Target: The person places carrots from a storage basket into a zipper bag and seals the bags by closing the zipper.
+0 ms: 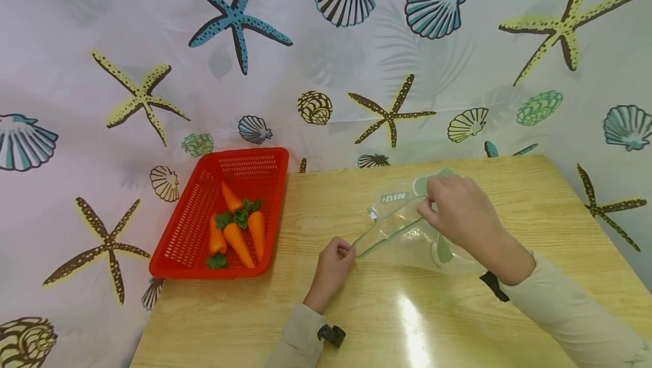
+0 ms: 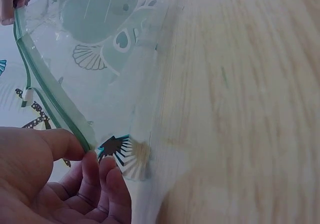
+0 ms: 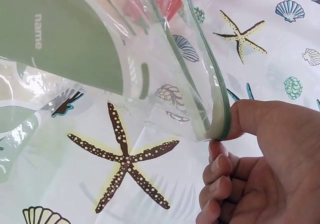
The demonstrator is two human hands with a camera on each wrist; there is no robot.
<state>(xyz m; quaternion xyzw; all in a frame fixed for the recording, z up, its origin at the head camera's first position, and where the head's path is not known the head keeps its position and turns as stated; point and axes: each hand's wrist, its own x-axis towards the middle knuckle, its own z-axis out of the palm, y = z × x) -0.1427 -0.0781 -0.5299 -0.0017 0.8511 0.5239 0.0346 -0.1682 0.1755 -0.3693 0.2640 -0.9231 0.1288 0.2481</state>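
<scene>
A clear zip bag with green edging and green printed shapes stretches between my two hands, its mouth parted. My left hand pinches one end of the mouth low over the table. In the left wrist view, the thumb and forefinger of that hand grip the green strip, the other fingers loosely curled. Higher up and to the right, my right hand pinches the other end. The right wrist view has that hand's thumb and forefinger on the green edge. A small white zip slider hangs on one strip.
A red plastic basket stands at the left of the wooden table, with several orange toy carrots with green tops inside. Behind and around the table hangs a white cloth printed with starfish and shells.
</scene>
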